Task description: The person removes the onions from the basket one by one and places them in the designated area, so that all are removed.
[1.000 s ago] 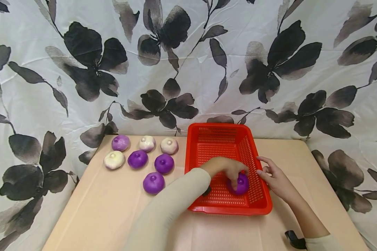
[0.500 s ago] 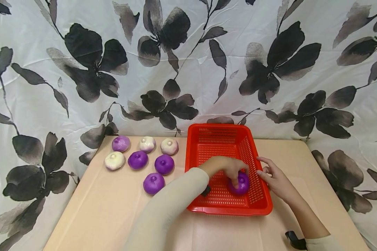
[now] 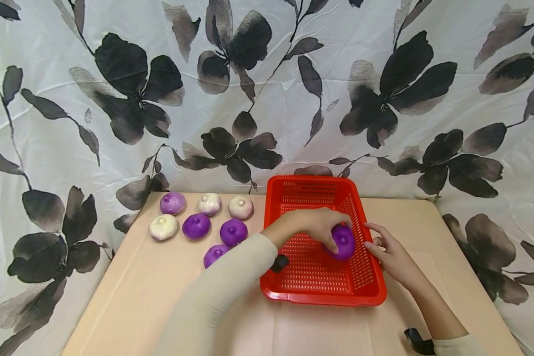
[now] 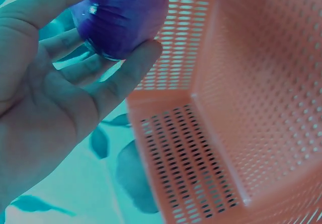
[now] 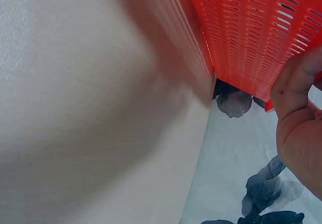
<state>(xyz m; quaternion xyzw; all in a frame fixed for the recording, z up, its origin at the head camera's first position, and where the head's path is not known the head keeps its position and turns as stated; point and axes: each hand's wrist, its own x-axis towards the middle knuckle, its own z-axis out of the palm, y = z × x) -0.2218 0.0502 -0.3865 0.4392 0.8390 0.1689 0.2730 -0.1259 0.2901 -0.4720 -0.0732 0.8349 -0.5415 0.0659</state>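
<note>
My left hand (image 3: 318,225) grips a purple onion (image 3: 346,241) inside the red perforated basket (image 3: 325,297), near its right wall. The left wrist view shows the onion (image 4: 123,17) held between thumb and fingers, raised above the basket floor. My right hand (image 3: 393,257) holds the basket's right rim, thumb and index finger against it; in the right wrist view its curled fingers (image 5: 297,83) meet the rim. Left of the basket lie more onions: a purple one (image 3: 234,232), another purple one (image 3: 197,226) and a white one (image 3: 163,227) among several.
A tan table (image 3: 129,296) carries everything. A grey-and-white floral cloth (image 3: 311,113) hangs behind it. Black straps show at the left wrist (image 3: 279,263) and right wrist (image 3: 418,341). My left sleeve (image 3: 222,282) partly covers the nearest purple onion (image 3: 214,254).
My left hand has risen and shifted slightly toward the back of the basket, carrying the purple onion up with it. The right hand stays at the rim.
</note>
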